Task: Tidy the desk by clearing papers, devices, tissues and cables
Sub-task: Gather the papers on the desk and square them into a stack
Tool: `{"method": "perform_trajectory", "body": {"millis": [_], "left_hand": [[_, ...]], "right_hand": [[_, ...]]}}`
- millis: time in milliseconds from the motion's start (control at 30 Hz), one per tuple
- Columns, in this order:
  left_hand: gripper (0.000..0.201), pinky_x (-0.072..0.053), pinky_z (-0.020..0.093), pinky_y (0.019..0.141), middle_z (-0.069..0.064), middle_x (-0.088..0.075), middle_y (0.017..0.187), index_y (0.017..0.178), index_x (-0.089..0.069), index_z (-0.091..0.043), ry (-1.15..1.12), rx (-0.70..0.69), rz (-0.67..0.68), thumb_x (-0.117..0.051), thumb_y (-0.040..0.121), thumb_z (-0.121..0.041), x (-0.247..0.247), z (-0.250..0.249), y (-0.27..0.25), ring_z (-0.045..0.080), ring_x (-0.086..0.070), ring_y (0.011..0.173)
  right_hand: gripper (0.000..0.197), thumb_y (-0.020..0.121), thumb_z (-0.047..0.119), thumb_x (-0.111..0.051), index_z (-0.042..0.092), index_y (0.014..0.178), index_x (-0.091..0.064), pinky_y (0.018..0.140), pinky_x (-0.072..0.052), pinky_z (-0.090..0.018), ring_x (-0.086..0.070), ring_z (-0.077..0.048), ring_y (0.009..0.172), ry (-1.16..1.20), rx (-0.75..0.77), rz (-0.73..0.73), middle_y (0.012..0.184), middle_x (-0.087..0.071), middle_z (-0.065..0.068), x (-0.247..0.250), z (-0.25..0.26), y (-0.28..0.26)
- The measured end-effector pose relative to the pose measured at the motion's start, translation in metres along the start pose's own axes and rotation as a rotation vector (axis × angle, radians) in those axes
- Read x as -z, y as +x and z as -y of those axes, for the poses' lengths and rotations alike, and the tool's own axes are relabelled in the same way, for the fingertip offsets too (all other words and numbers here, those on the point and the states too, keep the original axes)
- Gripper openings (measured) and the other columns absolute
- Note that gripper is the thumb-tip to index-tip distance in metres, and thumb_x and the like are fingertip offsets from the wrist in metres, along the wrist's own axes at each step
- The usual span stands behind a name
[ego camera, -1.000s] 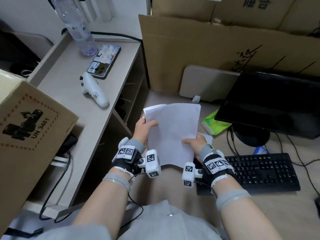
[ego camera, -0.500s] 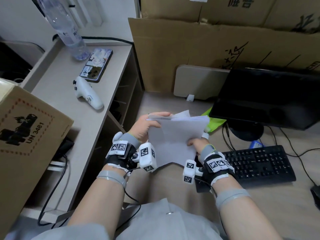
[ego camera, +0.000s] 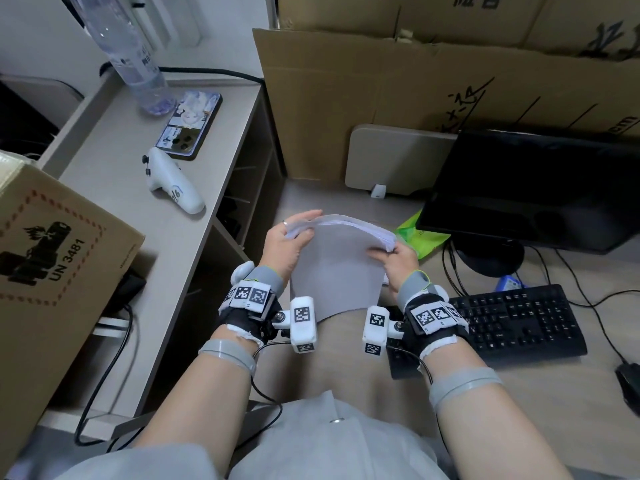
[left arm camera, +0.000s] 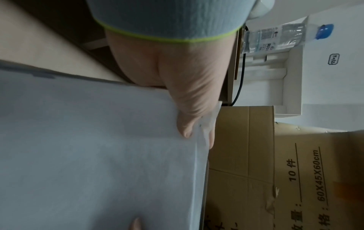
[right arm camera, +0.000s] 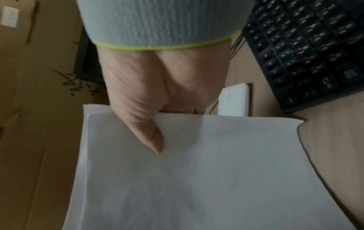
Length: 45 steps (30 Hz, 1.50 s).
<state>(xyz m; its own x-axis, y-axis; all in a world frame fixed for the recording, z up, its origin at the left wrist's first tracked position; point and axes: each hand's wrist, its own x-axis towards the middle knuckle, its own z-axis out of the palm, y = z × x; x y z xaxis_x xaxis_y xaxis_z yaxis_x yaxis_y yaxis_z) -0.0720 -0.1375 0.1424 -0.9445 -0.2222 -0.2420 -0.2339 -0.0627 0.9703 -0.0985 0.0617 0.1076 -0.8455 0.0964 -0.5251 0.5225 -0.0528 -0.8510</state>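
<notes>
The papers (ego camera: 337,268) are gathered, held upright above the desk (ego camera: 346,209) between left hand (ego camera: 282,245) and right hand (ego camera: 398,263), fingers clamped on their top corners; tissue pack (ego camera: 420,237), cables (ego camera: 568,271), phone (ego camera: 188,124) seemingly remain.

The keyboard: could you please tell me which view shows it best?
The head view: the keyboard lies whole on the desk, right of the right hand. The right wrist view shows only one blurred corner of it. The left wrist view shows none of it.
</notes>
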Motion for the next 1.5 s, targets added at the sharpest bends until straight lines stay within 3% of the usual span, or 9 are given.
{"method": "perform_trajectory", "body": {"millis": [300,367,467,667,767,900,1067,1367,1500], "left_hand": [[0.033,-0.047,0.011,0.083,-0.003,-0.069,0.111,0.117,-0.067,-0.018,0.109,-0.038,-0.119,-0.071,0.086,-0.006,0.009,0.007,0.011,0.007,-0.065,0.098],[0.031,-0.048,0.018,0.079,0.005,-0.068,0.104,0.117,-0.069,-0.012,0.2,0.088,-0.098,-0.072,0.086,-0.01,0.012,0.03,0.005,0.019,-0.063,0.096],[0.025,-0.05,0.033,0.087,0.0,-0.071,0.098,0.104,-0.072,-0.029,0.198,0.165,-0.135,-0.072,0.078,-0.029,0.013,0.053,-0.006,0.024,-0.066,0.095],[0.016,-0.053,0.04,0.085,0.005,-0.071,0.089,0.101,-0.07,-0.011,0.035,0.172,-0.274,-0.068,0.085,-0.012,0.011,0.026,0.005,0.023,-0.066,0.088],[0.02,-0.048,0.027,0.071,0.0,-0.063,0.078,0.094,-0.069,-0.009,-0.017,0.161,-0.383,-0.058,0.081,0.003,0.011,0.02,0.008,0.016,-0.056,0.077],[0.019,-0.045,0.026,0.063,0.007,-0.062,0.079,0.093,-0.066,-0.006,0.067,0.304,-0.371,-0.056,0.078,-0.003,0.013,0.041,-0.004,0.021,-0.054,0.071],[0.024,-0.051,0.039,0.085,0.013,-0.07,0.098,0.107,-0.068,-0.007,0.135,0.375,-0.302,-0.06,0.085,-0.012,0.011,0.069,-0.018,0.025,-0.062,0.089],[0.018,-0.05,0.033,0.086,0.005,-0.067,0.099,0.109,-0.059,-0.014,0.074,0.267,-0.365,-0.056,0.092,-0.019,0.024,0.062,-0.001,0.024,-0.064,0.09],[0.014,-0.049,0.033,0.084,0.007,-0.065,0.098,0.105,-0.058,-0.013,0.116,0.231,-0.398,-0.052,0.095,-0.019,0.032,0.063,0.007,0.024,-0.061,0.088]], "right_hand": [[0.021,0.072,0.0,-0.064,0.02,0.069,-0.071,0.065,-0.041,-0.03,-0.05,-0.02,0.066,0.083,-0.033,-0.12,0.07,-0.06,-0.005,-0.018,0.007,-0.004],[0.02,0.076,0.001,-0.064,0.02,0.071,-0.07,0.064,-0.041,-0.03,-0.048,-0.02,0.062,0.045,-0.047,-0.122,0.066,-0.057,-0.002,-0.019,0.003,-0.006],[0.017,0.078,0.003,-0.066,0.02,0.077,-0.068,0.075,-0.049,-0.034,-0.059,-0.02,0.07,-0.057,-0.021,-0.045,0.077,-0.066,-0.004,-0.018,-0.008,-0.009],[0.022,0.083,0.004,-0.062,0.023,0.071,-0.063,0.064,-0.042,-0.025,-0.052,-0.013,0.062,-0.069,-0.025,-0.059,0.07,-0.061,0.003,-0.025,0.003,-0.018],[0.022,0.082,0.0,-0.059,0.018,0.07,-0.058,0.061,-0.041,-0.027,-0.047,-0.016,0.06,-0.053,-0.043,-0.122,0.068,-0.055,-0.001,-0.029,0.014,-0.017],[0.02,0.078,0.007,-0.062,0.003,0.096,-0.069,0.051,-0.039,-0.024,-0.051,-0.023,0.072,-0.206,-0.062,-0.068,0.081,-0.058,-0.011,-0.031,0.0,-0.016],[0.028,0.087,0.01,-0.064,0.002,0.113,-0.067,0.074,-0.037,-0.026,-0.053,-0.022,0.085,-0.296,-0.199,-0.042,0.106,-0.068,-0.021,-0.029,-0.031,-0.018],[0.02,0.088,0.021,-0.066,0.007,0.103,-0.069,0.09,-0.055,-0.043,-0.068,-0.026,0.091,-0.246,-0.148,0.049,0.104,-0.072,-0.014,-0.031,-0.032,-0.006],[0.02,0.096,0.016,-0.052,0.021,0.114,-0.06,0.092,-0.054,-0.047,-0.067,-0.028,0.101,-0.255,-0.244,0.245,0.11,-0.07,-0.006,-0.03,-0.035,-0.006]]}}
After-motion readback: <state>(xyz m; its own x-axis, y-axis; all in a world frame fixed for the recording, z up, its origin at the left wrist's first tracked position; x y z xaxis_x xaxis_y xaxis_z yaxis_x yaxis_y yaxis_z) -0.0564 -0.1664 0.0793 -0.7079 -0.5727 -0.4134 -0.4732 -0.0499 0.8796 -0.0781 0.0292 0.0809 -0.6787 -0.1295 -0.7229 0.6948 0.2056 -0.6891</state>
